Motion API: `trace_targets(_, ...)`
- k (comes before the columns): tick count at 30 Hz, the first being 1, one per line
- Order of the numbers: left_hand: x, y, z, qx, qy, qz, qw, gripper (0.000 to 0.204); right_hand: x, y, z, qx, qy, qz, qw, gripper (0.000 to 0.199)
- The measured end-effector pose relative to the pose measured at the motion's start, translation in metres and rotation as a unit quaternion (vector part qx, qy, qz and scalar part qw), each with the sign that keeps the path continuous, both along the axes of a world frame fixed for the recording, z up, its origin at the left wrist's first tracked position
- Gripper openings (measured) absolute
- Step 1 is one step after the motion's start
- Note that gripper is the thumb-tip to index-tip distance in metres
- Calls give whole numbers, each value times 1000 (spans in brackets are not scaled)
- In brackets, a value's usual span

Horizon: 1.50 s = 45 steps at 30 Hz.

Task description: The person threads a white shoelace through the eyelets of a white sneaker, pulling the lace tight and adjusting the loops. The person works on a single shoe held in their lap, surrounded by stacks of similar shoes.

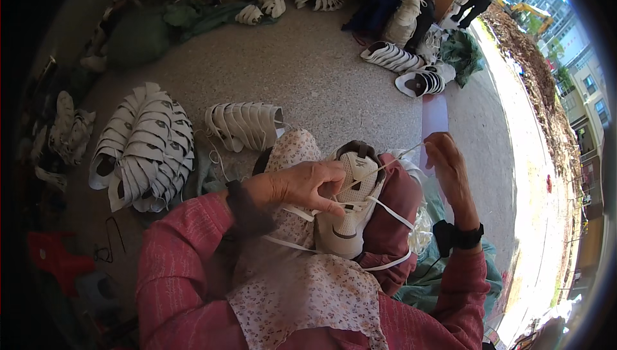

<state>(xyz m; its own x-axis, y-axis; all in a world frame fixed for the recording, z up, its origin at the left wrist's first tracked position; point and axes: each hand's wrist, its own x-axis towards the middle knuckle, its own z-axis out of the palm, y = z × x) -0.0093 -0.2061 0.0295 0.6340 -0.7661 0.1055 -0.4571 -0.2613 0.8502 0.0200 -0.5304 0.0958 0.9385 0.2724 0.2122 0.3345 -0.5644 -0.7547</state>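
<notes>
A white-and-grey shoe upper [340, 233] rests on my lap, its toe toward me and its dark-lined collar away from me. My left hand [299, 186] grips its left side near the eyelets, the thumb lying by the laced opening. Raised to the right of it, my right hand [450, 167] pinches a thin cream lace [402, 155], which runs taut across to the upper's tongue. A flat white lace [393, 212] loops loosely from the upper over both thighs. The fingertips of my left hand are partly hidden against the upper.
Stacked white shoe uppers [151, 148] stand on the floor at left, with a shorter row [244, 124] ahead. A bundle of white laces [421, 231] hangs by my right thigh above green cloth [427, 279]. Across the floor, another person holds a shoe upper [403, 21]. A red stool [58, 261] stands at left.
</notes>
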Motion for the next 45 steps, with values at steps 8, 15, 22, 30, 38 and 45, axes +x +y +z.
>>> trace_targets(8,-4,-8,-9,11,77,15,997,21,-21,43,-38,637,350,70,684,26)
trace_targets(15,14,6,3,32,241,-59,968,16,54,-140,6,800,181,-77,567,20)
trace_targets(22,19,-21,9,-10,251,-51,967,19,12,-418,26,785,40,-109,609,31)
trace_targets(30,-38,-64,1,21,-361,47,931,38,7,-269,-43,694,32,-176,698,31)
trace_targets(38,-64,-133,6,291,-267,-50,917,37,-41,-273,-50,723,48,-124,678,48)
trace_targets(45,-55,-16,87,-52,312,-58,947,23,-65,-300,-106,732,76,-182,652,37)
